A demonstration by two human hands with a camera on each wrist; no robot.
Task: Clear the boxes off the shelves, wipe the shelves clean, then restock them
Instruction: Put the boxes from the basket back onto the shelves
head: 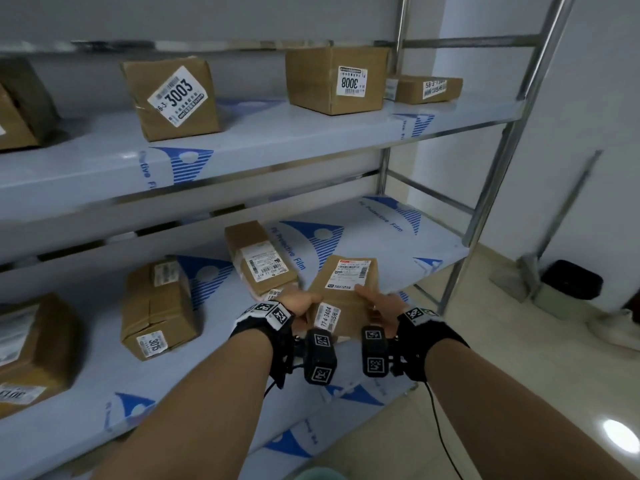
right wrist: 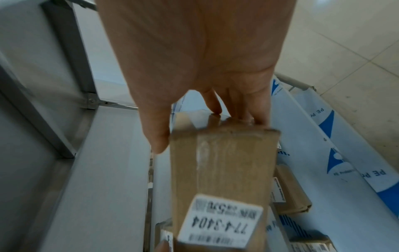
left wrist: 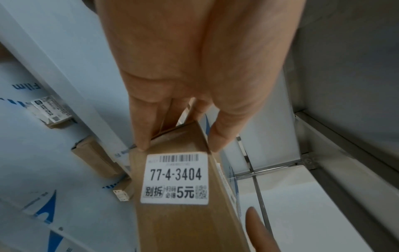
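Note:
A flat brown cardboard box (head: 341, 289) labelled 77-4-3404 is held over the front of the lower shelf (head: 398, 237), its far end tilted down toward the shelf. My left hand (head: 299, 303) grips its near left corner, thumb on top and fingers underneath. My right hand (head: 375, 303) grips the near right corner the same way. The left wrist view shows the box (left wrist: 179, 213) pinched between the fingers (left wrist: 140, 133) of my left hand (left wrist: 179, 145). The right wrist view shows the box (right wrist: 222, 170) in my right hand (right wrist: 205, 129).
Several more labelled boxes lie on the lower shelf, among them one (head: 261, 259) just left of the held box and one (head: 156, 306) further left. The upper shelf (head: 277, 133) carries box 3003 (head: 171, 98), box 3008 (head: 336, 79) and a flat one (head: 426, 88). A dustpan (head: 550, 271) stands on the floor at right.

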